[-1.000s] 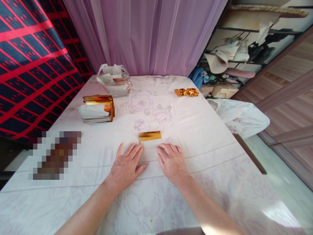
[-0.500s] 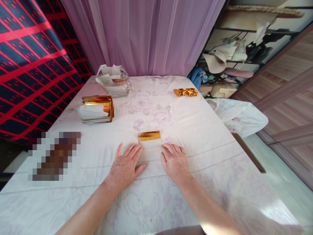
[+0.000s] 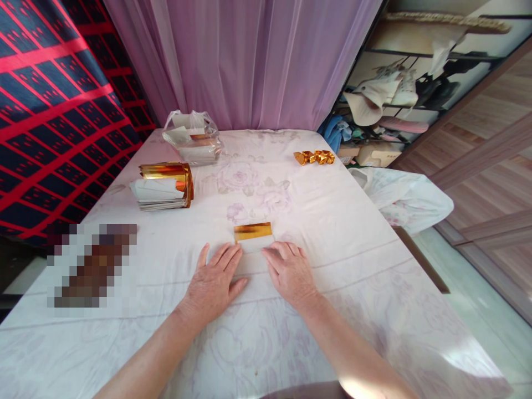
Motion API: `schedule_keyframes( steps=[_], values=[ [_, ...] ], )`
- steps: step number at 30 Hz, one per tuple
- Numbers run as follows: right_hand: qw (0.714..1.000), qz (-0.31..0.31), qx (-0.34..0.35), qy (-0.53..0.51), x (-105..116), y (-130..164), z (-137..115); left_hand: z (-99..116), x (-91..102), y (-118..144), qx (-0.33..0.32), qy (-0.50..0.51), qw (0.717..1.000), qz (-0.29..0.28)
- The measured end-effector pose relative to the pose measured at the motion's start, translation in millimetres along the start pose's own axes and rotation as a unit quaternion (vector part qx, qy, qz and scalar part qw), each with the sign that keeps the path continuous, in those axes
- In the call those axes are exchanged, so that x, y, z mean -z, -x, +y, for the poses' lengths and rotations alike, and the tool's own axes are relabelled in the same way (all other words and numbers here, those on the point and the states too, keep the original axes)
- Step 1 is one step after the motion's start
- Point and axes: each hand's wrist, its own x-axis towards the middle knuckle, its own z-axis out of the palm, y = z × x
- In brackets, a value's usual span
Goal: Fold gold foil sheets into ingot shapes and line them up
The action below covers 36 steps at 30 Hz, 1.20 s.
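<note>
A small sheet of paper with a folded gold foil edge (image 3: 252, 231) lies flat on the table covered with a pale floral cloth (image 3: 353, 221). My left hand (image 3: 214, 282) rests palm down on the sheet's left side, fingers spread. My right hand (image 3: 291, 272) presses flat on its right side, fingertips near the gold strip. Neither hand grips anything.
A stack of gold-and-white sheets (image 3: 163, 185) sits at the left. A clear plastic bag with more sheets (image 3: 192, 138) is at the far left back. Several folded gold pieces (image 3: 315, 157) lie at the back right. A white cloth bundle (image 3: 405, 197) hangs off the right edge.
My right hand slid slightly left along the sheet, back toward the middle. My left hand stayed in place.
</note>
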Motion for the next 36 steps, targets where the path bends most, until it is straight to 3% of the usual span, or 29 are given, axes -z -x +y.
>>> schedule_keyframes(
  steps=[15, 23, 29, 36],
  values=[
    [0.996, 0.039, -0.053, 0.059, 2.0, 7.7, 3.2, 0.5, 0.5, -0.1, 0.002, 0.009, 1.0, -0.001],
    [0.99, 0.108, -0.073, -0.058, 4.4, -10.9, 12.8, 0.1, -0.9, 0.0, 0.006, 0.003, 1.0, -0.011],
    [0.986, 0.028, -0.058, -0.151, -13.6, -29.9, -0.6, 0.0, -1.4, -0.2, 0.004, 0.004, 1.0, -0.011],
    [0.985, 0.025, -0.101, -0.136, -24.3, -27.2, -7.2, -0.6, -2.3, 0.3, 0.002, 0.012, 1.0, -0.004]
  ],
)
